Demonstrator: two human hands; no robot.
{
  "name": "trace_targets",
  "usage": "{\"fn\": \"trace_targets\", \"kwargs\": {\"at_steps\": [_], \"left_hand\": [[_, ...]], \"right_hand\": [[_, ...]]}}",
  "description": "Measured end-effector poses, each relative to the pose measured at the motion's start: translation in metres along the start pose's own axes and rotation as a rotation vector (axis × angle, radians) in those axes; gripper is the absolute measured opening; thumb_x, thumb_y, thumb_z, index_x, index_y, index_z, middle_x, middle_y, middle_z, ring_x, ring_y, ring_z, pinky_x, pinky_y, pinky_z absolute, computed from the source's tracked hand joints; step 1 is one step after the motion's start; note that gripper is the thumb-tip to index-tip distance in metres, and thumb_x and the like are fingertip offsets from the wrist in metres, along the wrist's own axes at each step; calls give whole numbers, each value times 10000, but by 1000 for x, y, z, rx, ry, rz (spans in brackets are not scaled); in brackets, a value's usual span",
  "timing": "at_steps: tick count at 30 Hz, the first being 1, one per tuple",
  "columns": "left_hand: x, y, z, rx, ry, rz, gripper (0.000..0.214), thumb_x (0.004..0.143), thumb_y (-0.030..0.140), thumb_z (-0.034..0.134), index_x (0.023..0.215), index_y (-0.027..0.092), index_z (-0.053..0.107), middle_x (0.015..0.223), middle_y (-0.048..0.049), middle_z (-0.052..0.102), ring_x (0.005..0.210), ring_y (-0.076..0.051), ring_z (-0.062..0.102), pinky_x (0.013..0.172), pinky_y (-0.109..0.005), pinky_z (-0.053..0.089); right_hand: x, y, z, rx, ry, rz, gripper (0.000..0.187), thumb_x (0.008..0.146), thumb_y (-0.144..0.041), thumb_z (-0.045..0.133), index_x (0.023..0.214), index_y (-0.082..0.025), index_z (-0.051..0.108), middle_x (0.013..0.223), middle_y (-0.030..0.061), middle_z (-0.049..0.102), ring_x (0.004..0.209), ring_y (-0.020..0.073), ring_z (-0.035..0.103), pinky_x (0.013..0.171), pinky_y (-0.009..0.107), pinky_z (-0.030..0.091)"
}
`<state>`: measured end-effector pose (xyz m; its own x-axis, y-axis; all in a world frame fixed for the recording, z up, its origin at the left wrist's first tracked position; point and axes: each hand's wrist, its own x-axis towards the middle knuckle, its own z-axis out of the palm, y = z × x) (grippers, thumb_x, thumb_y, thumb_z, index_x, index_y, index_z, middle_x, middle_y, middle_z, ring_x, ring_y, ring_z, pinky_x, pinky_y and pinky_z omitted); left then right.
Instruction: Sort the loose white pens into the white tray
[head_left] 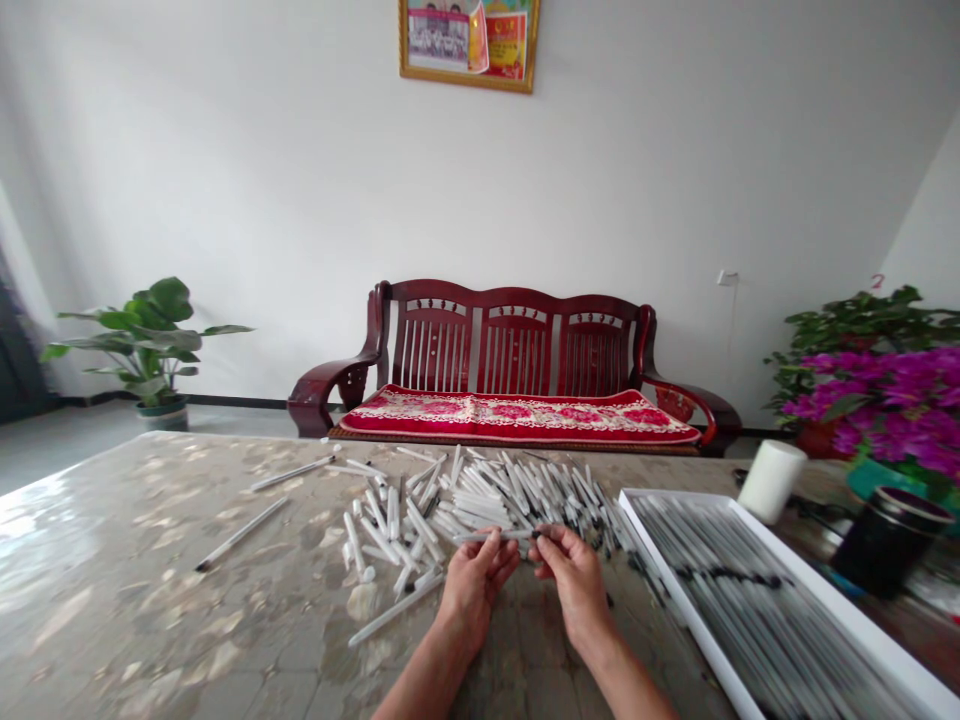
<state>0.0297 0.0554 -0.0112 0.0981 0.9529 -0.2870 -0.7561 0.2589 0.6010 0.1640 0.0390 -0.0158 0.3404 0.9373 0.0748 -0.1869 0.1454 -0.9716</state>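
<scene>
My left hand pinches the middle of a slim, clear-white pen that lies level between both hands. At its right end, by a dark part, the fingers of my right hand are closed on the same pen. Just beyond my hands spreads a loose heap of white pen caps and tubes, some with black ends. One longer pen tube lies aslant, left of my left hand. To the right stands a white box holding rows of clear pens with black parts.
Two separate pens, one a dark-tipped pen, lie left on the patterned tabletop. A white cylinder, a black cup and purple flowers stand right of the box. Behind is a wooden bench.
</scene>
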Motion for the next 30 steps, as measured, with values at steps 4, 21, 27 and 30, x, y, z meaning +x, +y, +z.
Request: {"fn": "trace_targets", "kwargs": {"at_steps": [4,21,27,30], "left_hand": [[1,0,-1,12,5,5,99,797,67,709,778,126,632,662,-35,709,613,-142,722,650,-248,619],[2,-3,-5,71,-31,122,418,484,280,944,749,133,657,630,-8,703,575,-146,703,626,-259,615],[-3,-4,-3,102,-45,137,470,423,327,955,737,134,663,615,1,708,564,-142,699,613,-246,605],[-4,-6,-2,111,-60,122,453,430,316,954,733,137,668,615,4,710,559,-136,695,604,-238,601]], "right_hand": [[1,3,0,-34,3,-16,405,627,-475,776,882,-166,720,796,61,746,696,232,684,515,280,510],[1,8,-9,-601,-65,-393,243,888,-396,492,861,-221,659,763,50,721,661,195,671,577,260,491],[-1,5,-9,-814,-25,-544,291,941,-385,394,799,-231,596,752,50,695,689,194,643,619,268,448],[-1,6,-9,-834,-14,-482,390,954,-460,352,703,-241,554,631,31,639,582,186,589,552,272,404]]}}
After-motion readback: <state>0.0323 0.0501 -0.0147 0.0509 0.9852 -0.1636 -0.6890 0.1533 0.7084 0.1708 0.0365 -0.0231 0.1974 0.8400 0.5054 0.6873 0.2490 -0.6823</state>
